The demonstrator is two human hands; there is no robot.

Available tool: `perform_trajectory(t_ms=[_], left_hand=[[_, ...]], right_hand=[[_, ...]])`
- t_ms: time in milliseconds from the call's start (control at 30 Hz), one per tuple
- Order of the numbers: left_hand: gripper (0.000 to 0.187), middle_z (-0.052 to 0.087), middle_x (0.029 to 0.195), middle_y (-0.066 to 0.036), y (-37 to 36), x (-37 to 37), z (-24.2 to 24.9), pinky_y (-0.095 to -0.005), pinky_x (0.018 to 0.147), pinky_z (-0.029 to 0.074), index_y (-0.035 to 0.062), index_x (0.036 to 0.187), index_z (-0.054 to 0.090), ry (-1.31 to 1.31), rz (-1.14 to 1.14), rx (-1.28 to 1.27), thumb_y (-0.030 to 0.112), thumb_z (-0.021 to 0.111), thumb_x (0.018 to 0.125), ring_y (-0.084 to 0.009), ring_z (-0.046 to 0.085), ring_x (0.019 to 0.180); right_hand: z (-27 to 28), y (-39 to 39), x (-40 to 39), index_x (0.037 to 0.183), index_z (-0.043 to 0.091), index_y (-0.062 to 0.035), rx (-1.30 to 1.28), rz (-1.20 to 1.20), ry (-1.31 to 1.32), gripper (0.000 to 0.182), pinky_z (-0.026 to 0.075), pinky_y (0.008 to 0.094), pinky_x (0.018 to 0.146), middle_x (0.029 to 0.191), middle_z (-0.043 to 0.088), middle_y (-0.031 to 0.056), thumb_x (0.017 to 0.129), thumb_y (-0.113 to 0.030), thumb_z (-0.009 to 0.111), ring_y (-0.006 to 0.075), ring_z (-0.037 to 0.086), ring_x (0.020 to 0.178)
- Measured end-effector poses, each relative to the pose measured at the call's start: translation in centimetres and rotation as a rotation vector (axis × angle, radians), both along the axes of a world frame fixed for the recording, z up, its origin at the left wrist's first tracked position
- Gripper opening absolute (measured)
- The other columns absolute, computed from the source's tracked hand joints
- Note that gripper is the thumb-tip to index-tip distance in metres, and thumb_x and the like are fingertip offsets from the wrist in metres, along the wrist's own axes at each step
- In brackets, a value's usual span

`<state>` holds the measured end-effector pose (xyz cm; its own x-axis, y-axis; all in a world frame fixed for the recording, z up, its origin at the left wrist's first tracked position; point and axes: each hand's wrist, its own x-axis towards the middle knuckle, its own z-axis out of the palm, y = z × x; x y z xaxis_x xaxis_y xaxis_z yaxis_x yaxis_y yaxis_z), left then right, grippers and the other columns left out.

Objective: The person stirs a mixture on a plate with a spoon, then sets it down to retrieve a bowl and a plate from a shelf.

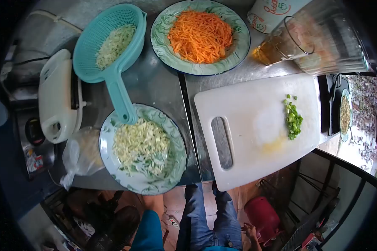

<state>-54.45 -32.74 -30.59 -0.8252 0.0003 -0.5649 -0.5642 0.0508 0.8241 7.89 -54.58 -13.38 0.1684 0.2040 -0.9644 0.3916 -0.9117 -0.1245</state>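
Observation:
My right hand [249,230] hangs low beside a red cylinder [262,217], its fingers loosely apart and holding nothing. On the left, a teal sleeve [148,232] and a bare forearm run up to the counter edge; the hand there is hidden behind a green-patterned plate [178,157] of chopped pale vegetable [140,144]. Chopped green onion [294,119] lies on the right part of a white cutting board [255,121], which has a yellowish stain. A similar plate [159,39] at the back holds shredded carrot [201,35].
A teal strainer [86,54] with shredded pale vegetable sits back left, its handle reaching over the front plate. A white appliance [54,96] and plastic bag [81,152] stand left. Glass containers [280,44] and a printed tub [272,14] are back right. A pan [345,113] shows far right.

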Motion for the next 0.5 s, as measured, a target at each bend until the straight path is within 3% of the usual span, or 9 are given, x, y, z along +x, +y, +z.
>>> perform_trajectory(t_ms=[233, 500], left_hand=[[0.03, 0.054, 0.103, -0.016, -0.1, 5.1, -5.5, -0.0378, 0.07, 0.055, -0.0013, 0.112, 0.047, -0.115, -0.124, -0.047, 0.02, 0.048, 0.091, -0.0276, 0.056, 0.087], [0.028, 0.056, 0.097, -0.015, -4.3, 7.9, -8.9, -0.0367, 0.068, 0.053, -0.0005, 0.107, 0.05, -0.127, -0.2, -0.127, 0.023, 0.049, 0.091, -0.0255, 0.055, 0.082]], right_hand=[[2.1, 1.7, -2.7, 0.124, 0.048, 0.0048, -0.038, 0.043, -0.109, 0.051, 0.052, 0.0342, 0.067, 0.094, 0.067, 0.0173, 0.091, -0.035, 0.054, 0.0259, 0.067, 0.085], [3.3, 5.1, -6.2, 0.119, 0.055, 0.0027, -0.009, 0.017, -0.139, 0.039, 0.052, 0.0327, 0.069, 0.092, 0.068, 0.0164, 0.093, -0.026, 0.05, 0.0234, 0.068, 0.082]])
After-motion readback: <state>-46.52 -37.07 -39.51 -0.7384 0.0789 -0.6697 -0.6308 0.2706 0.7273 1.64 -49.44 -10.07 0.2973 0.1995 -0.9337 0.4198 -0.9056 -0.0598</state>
